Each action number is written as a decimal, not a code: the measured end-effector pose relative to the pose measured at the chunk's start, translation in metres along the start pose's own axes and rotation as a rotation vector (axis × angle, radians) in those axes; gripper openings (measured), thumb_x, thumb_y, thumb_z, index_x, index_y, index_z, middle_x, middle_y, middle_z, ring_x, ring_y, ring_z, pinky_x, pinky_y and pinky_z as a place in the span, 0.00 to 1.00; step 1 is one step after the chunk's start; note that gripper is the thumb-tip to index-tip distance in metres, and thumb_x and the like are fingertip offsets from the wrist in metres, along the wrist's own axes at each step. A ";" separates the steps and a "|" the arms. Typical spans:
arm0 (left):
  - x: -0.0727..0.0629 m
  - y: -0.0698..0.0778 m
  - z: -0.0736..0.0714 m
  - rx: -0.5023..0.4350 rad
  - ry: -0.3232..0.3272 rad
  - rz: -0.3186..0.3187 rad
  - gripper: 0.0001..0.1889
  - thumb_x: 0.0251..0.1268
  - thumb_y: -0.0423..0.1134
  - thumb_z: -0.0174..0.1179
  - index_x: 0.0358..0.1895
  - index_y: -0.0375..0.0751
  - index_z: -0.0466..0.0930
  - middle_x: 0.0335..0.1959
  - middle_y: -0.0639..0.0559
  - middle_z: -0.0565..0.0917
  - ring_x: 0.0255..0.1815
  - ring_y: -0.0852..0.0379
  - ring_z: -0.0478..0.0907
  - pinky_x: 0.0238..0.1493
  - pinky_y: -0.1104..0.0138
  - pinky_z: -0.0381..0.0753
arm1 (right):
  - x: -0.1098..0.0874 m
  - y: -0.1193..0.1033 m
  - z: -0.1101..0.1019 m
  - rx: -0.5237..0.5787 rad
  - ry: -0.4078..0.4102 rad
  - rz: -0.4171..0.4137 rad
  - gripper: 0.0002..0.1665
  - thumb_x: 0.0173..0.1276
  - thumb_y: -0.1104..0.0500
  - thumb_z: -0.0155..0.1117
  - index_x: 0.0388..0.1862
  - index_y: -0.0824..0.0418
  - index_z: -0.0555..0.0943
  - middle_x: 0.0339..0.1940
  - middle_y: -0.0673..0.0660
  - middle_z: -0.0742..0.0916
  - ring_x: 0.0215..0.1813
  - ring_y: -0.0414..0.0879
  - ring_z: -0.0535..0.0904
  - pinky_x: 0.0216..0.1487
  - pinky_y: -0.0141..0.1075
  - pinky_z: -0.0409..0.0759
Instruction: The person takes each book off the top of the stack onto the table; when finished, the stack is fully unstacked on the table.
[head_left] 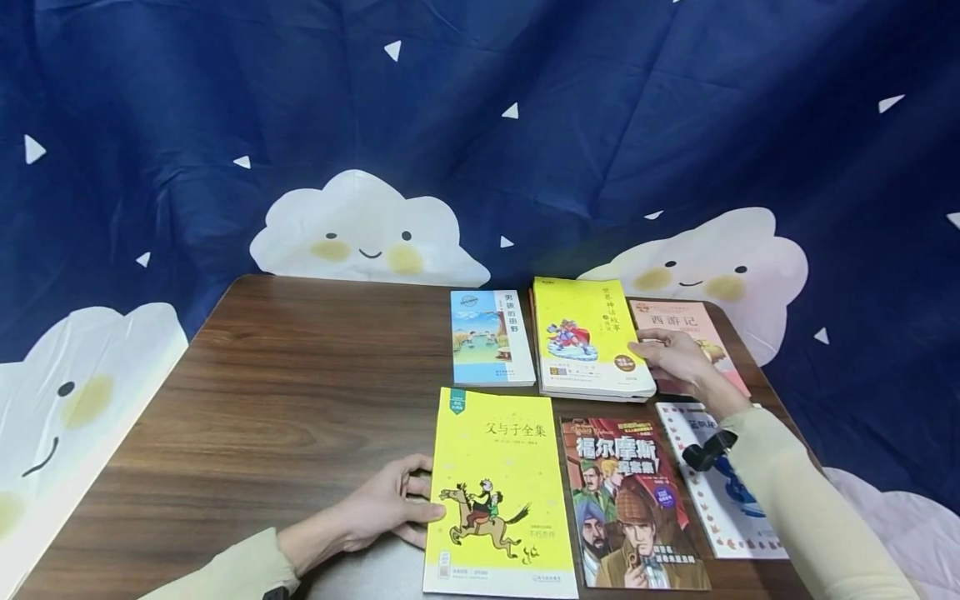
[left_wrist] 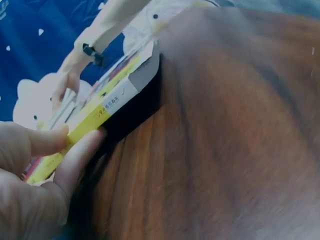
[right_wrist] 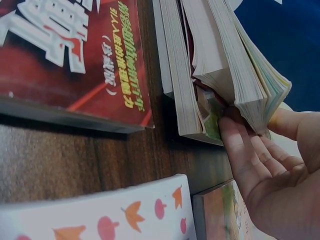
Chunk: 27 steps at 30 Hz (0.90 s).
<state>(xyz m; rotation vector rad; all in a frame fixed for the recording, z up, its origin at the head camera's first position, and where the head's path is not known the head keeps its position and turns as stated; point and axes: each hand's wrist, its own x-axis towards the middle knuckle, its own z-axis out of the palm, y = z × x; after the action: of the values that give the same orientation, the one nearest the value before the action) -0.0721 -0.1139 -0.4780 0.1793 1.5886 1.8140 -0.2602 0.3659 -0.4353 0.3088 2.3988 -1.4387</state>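
My left hand (head_left: 386, 504) pinches the left edge of a yellow comic book (head_left: 502, 467) with a horse and riders on its cover. In the left wrist view the thumb lies over its yellow spine (left_wrist: 95, 116), a finger under it. Farther back, my right hand (head_left: 678, 360) grips the right edge of a yellow-and-white storybook (head_left: 581, 308), the top one of a stack. Its thumb is above and its fingers reach underneath. The right wrist view shows the gripped pages (right_wrist: 252, 95) lifted at that side over a lower book (right_wrist: 182, 105), whose cover is partly hidden.
Left of the stack lies a blue-and-white book (head_left: 487, 342); to its right, a pink book (head_left: 697, 333). Nearer are a red detective book (head_left: 633, 500) and a white leaf-bordered book (head_left: 735, 517), partly behind the right sleeve. The brown table (head_left: 285, 400) backs onto a blue cloud-patterned curtain (head_left: 450, 100).
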 end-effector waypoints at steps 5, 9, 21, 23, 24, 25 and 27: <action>0.004 0.016 -0.006 0.348 0.138 0.024 0.29 0.62 0.33 0.76 0.61 0.21 0.76 0.30 0.44 0.88 0.24 0.56 0.87 0.29 0.59 0.94 | 0.001 -0.001 0.002 0.004 -0.002 0.007 0.43 0.80 0.48 0.65 0.84 0.63 0.61 0.54 0.54 0.89 0.43 0.35 0.89 0.50 0.34 0.93; 0.015 0.034 -0.013 0.565 0.238 0.081 0.18 0.63 0.39 0.76 0.49 0.29 0.84 0.24 0.46 0.87 0.18 0.57 0.83 0.22 0.62 0.91 | -0.001 -0.001 0.001 -0.001 -0.003 0.005 0.43 0.80 0.48 0.64 0.84 0.64 0.60 0.55 0.55 0.89 0.43 0.35 0.88 0.50 0.33 0.93; 0.124 0.080 0.003 0.260 0.238 0.094 0.23 0.71 0.39 0.70 0.64 0.33 0.79 0.45 0.35 0.90 0.31 0.53 0.90 0.39 0.59 0.96 | 0.000 -0.001 0.001 -0.025 -0.004 0.005 0.45 0.80 0.46 0.63 0.85 0.63 0.59 0.69 0.67 0.82 0.45 0.35 0.87 0.51 0.33 0.92; 0.141 0.086 0.010 0.222 0.240 0.075 0.25 0.72 0.40 0.70 0.67 0.34 0.78 0.50 0.34 0.89 0.34 0.51 0.91 0.41 0.60 0.96 | -0.001 0.000 0.001 -0.025 0.000 0.008 0.45 0.80 0.45 0.63 0.85 0.63 0.59 0.69 0.67 0.82 0.45 0.35 0.87 0.50 0.33 0.92; 0.149 0.088 0.014 0.206 0.242 0.069 0.26 0.72 0.40 0.70 0.68 0.34 0.77 0.52 0.34 0.89 0.37 0.50 0.92 0.42 0.61 0.96 | -0.001 0.000 0.001 -0.025 0.001 0.009 0.45 0.80 0.45 0.63 0.85 0.63 0.58 0.68 0.67 0.82 0.45 0.35 0.87 0.50 0.33 0.92; 0.156 0.090 0.017 0.193 0.242 0.065 0.26 0.72 0.40 0.70 0.68 0.34 0.76 0.54 0.34 0.88 0.39 0.49 0.92 0.43 0.61 0.96 | -0.002 0.000 0.001 -0.025 0.002 0.009 0.45 0.80 0.45 0.63 0.85 0.63 0.58 0.68 0.67 0.83 0.45 0.35 0.87 0.50 0.32 0.92; 0.168 0.093 0.023 0.166 0.238 0.067 0.28 0.72 0.40 0.70 0.70 0.34 0.75 0.55 0.33 0.88 0.42 0.46 0.91 0.43 0.62 0.96 | -0.002 0.000 0.001 -0.021 0.004 0.010 0.45 0.80 0.45 0.63 0.85 0.63 0.59 0.67 0.66 0.83 0.44 0.35 0.87 0.50 0.32 0.92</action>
<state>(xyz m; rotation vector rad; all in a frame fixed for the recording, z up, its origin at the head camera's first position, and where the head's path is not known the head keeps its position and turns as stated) -0.2223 0.0033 -0.4450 0.0964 1.9221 1.8074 -0.2580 0.3653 -0.4347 0.3181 2.4109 -1.4090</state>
